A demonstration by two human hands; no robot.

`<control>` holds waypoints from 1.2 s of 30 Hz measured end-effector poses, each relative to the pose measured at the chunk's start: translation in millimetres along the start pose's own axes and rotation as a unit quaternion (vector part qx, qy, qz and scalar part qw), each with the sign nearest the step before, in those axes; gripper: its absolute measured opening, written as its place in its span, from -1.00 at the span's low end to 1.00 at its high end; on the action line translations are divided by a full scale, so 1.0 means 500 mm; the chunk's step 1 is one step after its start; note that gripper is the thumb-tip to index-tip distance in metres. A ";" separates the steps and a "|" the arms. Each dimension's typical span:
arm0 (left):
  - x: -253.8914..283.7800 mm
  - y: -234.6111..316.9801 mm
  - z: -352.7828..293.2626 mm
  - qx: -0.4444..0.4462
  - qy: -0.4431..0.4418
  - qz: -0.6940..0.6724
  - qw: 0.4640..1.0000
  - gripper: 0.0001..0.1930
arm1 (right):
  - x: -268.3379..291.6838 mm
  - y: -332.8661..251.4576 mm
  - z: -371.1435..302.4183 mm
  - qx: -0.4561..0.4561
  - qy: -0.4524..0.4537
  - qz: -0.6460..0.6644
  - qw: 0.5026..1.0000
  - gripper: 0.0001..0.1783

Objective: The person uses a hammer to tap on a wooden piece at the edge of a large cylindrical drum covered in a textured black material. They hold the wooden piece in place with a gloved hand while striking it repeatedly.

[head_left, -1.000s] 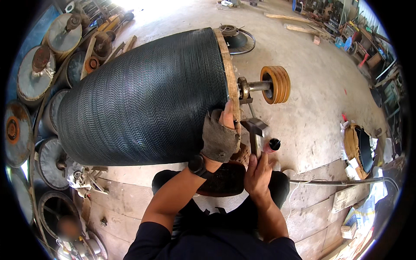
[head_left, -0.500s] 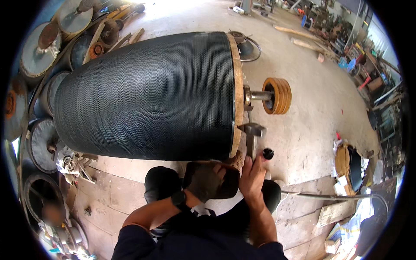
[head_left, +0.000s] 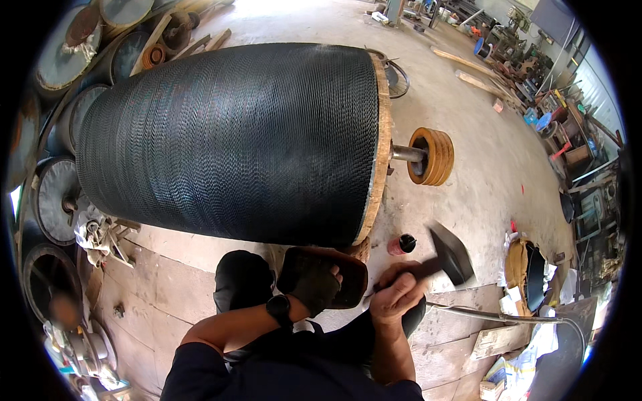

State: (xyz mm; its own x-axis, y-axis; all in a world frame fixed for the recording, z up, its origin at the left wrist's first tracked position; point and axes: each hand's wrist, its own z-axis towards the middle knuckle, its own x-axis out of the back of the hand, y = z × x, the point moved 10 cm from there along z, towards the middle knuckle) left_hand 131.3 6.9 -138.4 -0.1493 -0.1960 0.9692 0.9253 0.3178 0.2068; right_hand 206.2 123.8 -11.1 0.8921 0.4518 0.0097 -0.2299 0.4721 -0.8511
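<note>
A hammer [head_left: 452,256] with a dark metal head is gripped by its handle in my right hand [head_left: 397,294], in front of the drum's right end; its head is slightly blurred. My left hand [head_left: 315,287], in a dark fingerless glove, reaches into a dark open tray [head_left: 358,281] by my lap. Its fingers are curled, and what they hold is too dark to make out. Beyond both hands lies a large roller drum [head_left: 227,144] with a black ribbed surface and a tan end rim [head_left: 383,147]. A shaft [head_left: 408,154] carries a yellow-brown grooved pulley [head_left: 431,157].
A small red can [head_left: 401,245] with dark contents stands on the floor near the hammer. Several stacked drums [head_left: 57,200] line the left side. A hose [head_left: 495,315] and a wooden board [head_left: 498,341] lie at the right, near a brown sack [head_left: 516,267].
My right hand has drawn the hammer back from the drum's end rim, toward me and to the right. My left hand stays in the tray, its fingers shifted slightly.
</note>
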 end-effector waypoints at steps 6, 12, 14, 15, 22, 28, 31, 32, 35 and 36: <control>-0.025 0.000 -0.016 -0.018 -0.003 -0.042 0.999 -0.77 | -0.049 0.107 -0.023 -0.115 -0.138 -0.236 0.955 -0.81; 0.007 0.001 -0.017 -0.020 -0.023 -0.091 0.995 -0.80 | 0.007 0.014 -0.007 0.080 -0.013 -0.064 0.995 -0.69; 0.030 0.007 -0.006 -0.030 -0.004 -0.117 0.993 -0.78 | -0.042 0.033 -0.015 0.178 -0.093 -0.275 0.940 -0.74; 0.039 0.007 -0.005 -0.032 0.012 -0.135 0.990 -0.77 | -0.086 0.053 -0.030 0.193 -0.185 -0.445 0.855 -0.77; 0.282 -0.081 0.048 -0.023 0.315 -0.206 0.926 -0.61 | 0.003 0.014 -0.027 0.013 -0.029 -0.077 0.997 -0.65; 0.451 -0.159 0.104 -0.119 0.525 0.025 0.842 -0.58 | -0.058 0.110 -0.020 0.022 -0.148 -0.341 0.928 -0.66; 0.441 -0.176 0.122 -0.101 0.524 0.062 0.844 -0.63 | -0.004 0.101 -0.054 -0.090 -0.109 -0.202 0.969 -0.74; 0.438 -0.168 0.125 -0.099 0.513 0.086 0.849 -0.60 | -0.006 0.055 -0.041 -0.037 -0.072 -0.154 0.985 -0.72; 0.455 -0.166 0.125 -0.078 0.499 0.105 0.856 -0.58 | -0.016 0.064 -0.030 0.039 -0.062 -0.174 0.982 -0.72; 0.453 -0.167 0.129 -0.076 0.495 0.116 0.858 -0.59 | -0.042 0.086 -0.017 0.017 -0.102 -0.288 0.952 -0.72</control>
State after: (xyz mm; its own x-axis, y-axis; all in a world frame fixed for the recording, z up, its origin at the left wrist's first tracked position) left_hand -2.2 -4.1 72.6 0.3444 -0.8595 0.3776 0.9361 0.3448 -0.0691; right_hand 180.8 128.4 -52.2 0.7813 0.2458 0.5737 0.2587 0.7090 -0.6561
